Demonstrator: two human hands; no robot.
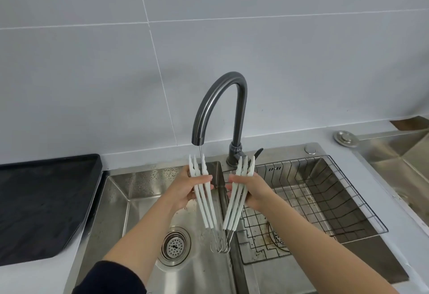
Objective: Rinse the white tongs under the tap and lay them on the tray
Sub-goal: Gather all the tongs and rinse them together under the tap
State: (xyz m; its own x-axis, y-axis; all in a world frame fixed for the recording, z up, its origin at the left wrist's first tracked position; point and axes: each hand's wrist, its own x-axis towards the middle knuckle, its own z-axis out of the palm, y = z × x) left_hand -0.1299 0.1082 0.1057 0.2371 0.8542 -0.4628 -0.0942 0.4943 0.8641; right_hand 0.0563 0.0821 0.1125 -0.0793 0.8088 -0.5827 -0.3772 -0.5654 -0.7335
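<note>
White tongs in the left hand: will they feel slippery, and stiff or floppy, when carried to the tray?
Probably slippery: water from the tap runs onto the white tongs in the left hand. Likely stiff and light: their thin arms are straight although held only mid-length. The wire hooks at their ends might snag together.

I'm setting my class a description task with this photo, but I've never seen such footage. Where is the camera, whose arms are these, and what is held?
No machine here: one camera, worn on a person's head, looks down at their own arms over a double sink. The left hand grips a bundle of white tongs, tips at the stream from the tap. The right hand grips a second bundle beside the stream. A black tray lies on the counter at left; a wire basket sits in the right basin.
</note>
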